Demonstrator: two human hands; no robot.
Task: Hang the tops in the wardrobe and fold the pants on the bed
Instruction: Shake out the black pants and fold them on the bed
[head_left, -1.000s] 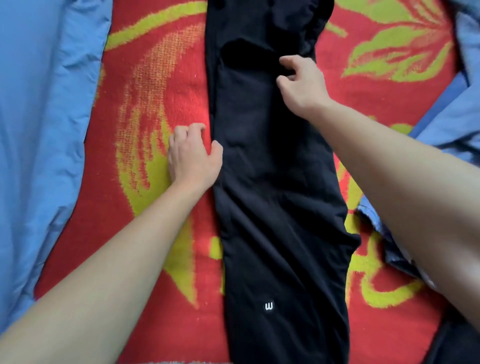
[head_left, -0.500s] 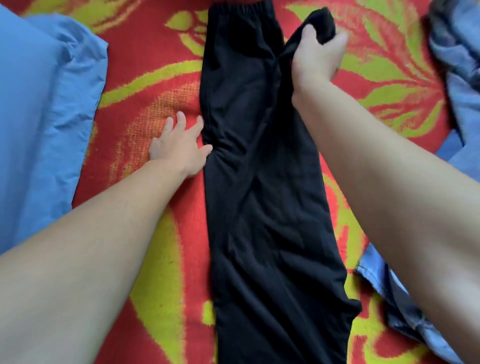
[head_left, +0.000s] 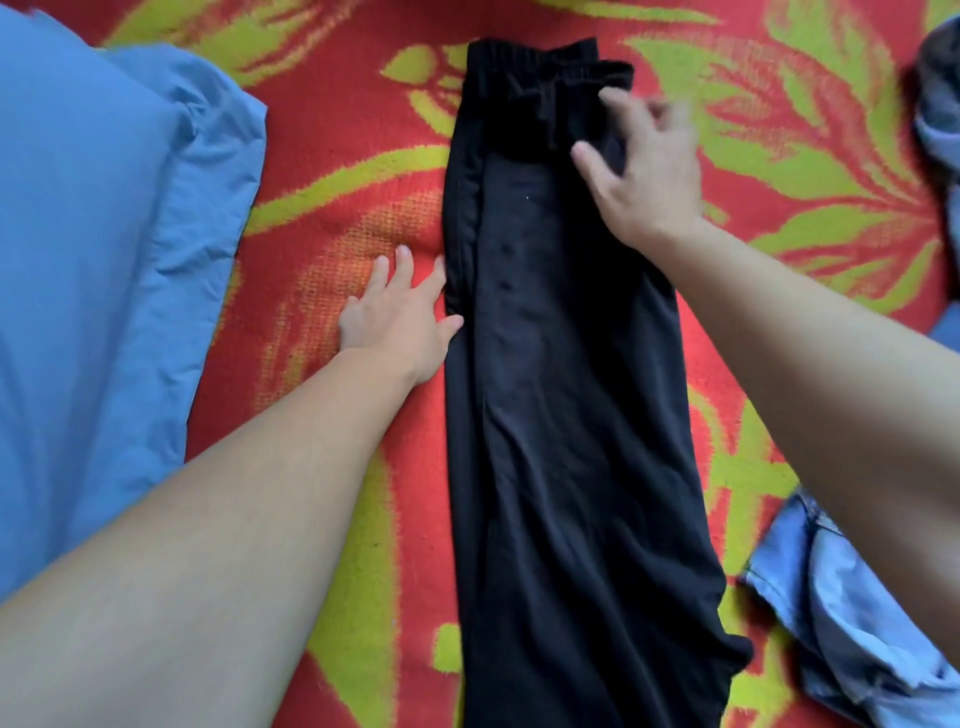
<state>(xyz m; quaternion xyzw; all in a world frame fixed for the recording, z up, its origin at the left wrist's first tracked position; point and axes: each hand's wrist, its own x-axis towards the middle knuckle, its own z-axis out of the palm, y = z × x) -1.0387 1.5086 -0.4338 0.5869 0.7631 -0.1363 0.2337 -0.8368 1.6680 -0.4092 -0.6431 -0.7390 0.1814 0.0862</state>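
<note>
Black pants (head_left: 561, 405) lie lengthwise down the middle of the red and yellow-green blanket (head_left: 332, 171), folded in half along their length, elastic waistband at the far end. My left hand (head_left: 400, 317) lies flat on the blanket with fingers straight, its thumb side touching the pants' left edge. My right hand (head_left: 644, 171) hovers over or rests on the right side of the waistband area, fingers spread and slightly bent; it is blurred, and I see no fabric held in it.
A blue pillow or quilt (head_left: 98, 270) fills the left side. A light blue denim garment (head_left: 852, 623) lies at the lower right, partly under my right forearm. More blue-grey cloth (head_left: 940, 104) sits at the far right edge.
My right hand had lifted a bunch of the pants' fabric at the waistband; now that fabric lies flat and the hand is spread over it. The left hand stayed at the left edge.
</note>
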